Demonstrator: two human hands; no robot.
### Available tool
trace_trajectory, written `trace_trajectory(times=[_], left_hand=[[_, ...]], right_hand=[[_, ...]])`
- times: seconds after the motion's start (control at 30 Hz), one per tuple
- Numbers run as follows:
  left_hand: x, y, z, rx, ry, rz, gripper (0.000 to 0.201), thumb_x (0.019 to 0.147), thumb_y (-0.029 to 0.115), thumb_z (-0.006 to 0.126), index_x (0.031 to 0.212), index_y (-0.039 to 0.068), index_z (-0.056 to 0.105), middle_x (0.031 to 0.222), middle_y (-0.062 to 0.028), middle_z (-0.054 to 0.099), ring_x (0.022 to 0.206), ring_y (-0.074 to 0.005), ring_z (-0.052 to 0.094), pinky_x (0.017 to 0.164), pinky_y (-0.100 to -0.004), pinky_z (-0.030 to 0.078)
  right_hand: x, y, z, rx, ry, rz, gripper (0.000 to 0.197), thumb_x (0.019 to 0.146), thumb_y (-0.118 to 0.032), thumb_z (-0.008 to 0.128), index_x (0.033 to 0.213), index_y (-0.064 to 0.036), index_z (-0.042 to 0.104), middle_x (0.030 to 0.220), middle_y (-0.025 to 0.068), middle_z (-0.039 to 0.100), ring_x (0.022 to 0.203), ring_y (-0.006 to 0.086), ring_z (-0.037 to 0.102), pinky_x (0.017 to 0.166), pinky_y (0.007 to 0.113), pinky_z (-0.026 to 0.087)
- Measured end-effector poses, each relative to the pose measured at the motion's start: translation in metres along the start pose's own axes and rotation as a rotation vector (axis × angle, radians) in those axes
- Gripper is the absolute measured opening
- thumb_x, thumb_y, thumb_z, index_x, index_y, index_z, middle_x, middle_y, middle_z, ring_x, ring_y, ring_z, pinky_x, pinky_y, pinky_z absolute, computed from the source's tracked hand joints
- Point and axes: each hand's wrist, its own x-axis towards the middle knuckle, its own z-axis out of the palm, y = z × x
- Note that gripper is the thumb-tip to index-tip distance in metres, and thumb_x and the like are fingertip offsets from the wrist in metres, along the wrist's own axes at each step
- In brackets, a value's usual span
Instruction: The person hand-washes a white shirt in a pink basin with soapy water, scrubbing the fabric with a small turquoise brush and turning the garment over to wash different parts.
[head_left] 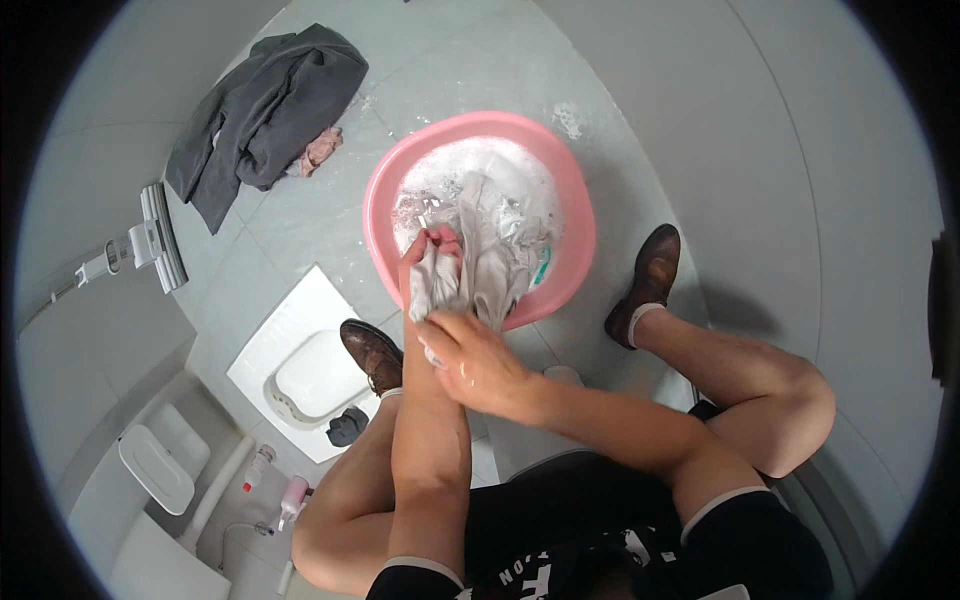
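Observation:
A pink basin (582,215) of foamy water (515,165) stands on the floor in front of me. Wet light grey cloth (490,250), perhaps a garment, lies bunched in it and comes up over the near rim. My left hand (440,243) is closed on a fold of this cloth at the basin's left side, its fingertips curled over it. Closer to me, my right hand (475,365) grips another part of the cloth, against my left forearm; wet suds show on its back. A small teal strip (543,266) shows at the cloth's right edge; its kind is unclear.
Dark grey clothing (275,110) and a small pink cloth (321,151) lie on the floor, far left. A white squat toilet (262,345) is at left, with a dark cloth (347,427) on its edge. A squeegee mop (150,240) leans left; bottles (293,499) stand lower left.

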Motion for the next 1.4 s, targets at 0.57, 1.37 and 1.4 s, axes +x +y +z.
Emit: trace_trajectory(times=[0.57,1.37,1.4], left_hand=[[-0.021,-0.046,0.045,1.202,0.333,0.455,0.015,0.096,0.017,0.052,0.103,0.005,0.058,0.081,-0.0006,0.053,0.078,-0.0106,0.049,0.072,-0.0268,0.044],[-0.124,0.02,0.15,2.173,-0.464,0.264,0.02,0.082,0.016,0.056,0.095,0.002,0.062,0.076,-0.0091,0.058,0.073,-0.0166,0.053,0.071,-0.0323,0.045],[-0.127,0.024,0.145,2.136,-0.421,0.322,0.019,0.084,0.015,0.055,0.095,0.001,0.063,0.077,-0.0063,0.058,0.075,-0.0139,0.052,0.072,-0.0298,0.044]], right_hand=[[0.099,0.154,-0.06,-0.29,0.067,0.549,0.036,0.09,-0.031,0.05,0.088,0.0001,0.068,0.088,0.0266,0.066,0.086,0.0404,0.064,0.076,0.049,0.051],[0.063,-0.151,-0.238,0.14,-0.325,0.094,0.036,0.093,-0.035,0.059,0.103,-0.001,0.067,0.09,0.0029,0.068,0.079,0.0109,0.06,0.07,0.027,0.048],[0.061,-0.15,-0.244,0.106,-0.308,0.213,0.04,0.093,-0.037,0.058,0.104,-0.0001,0.067,0.09,0.0034,0.068,0.081,0.0116,0.06,0.071,0.028,0.049]])
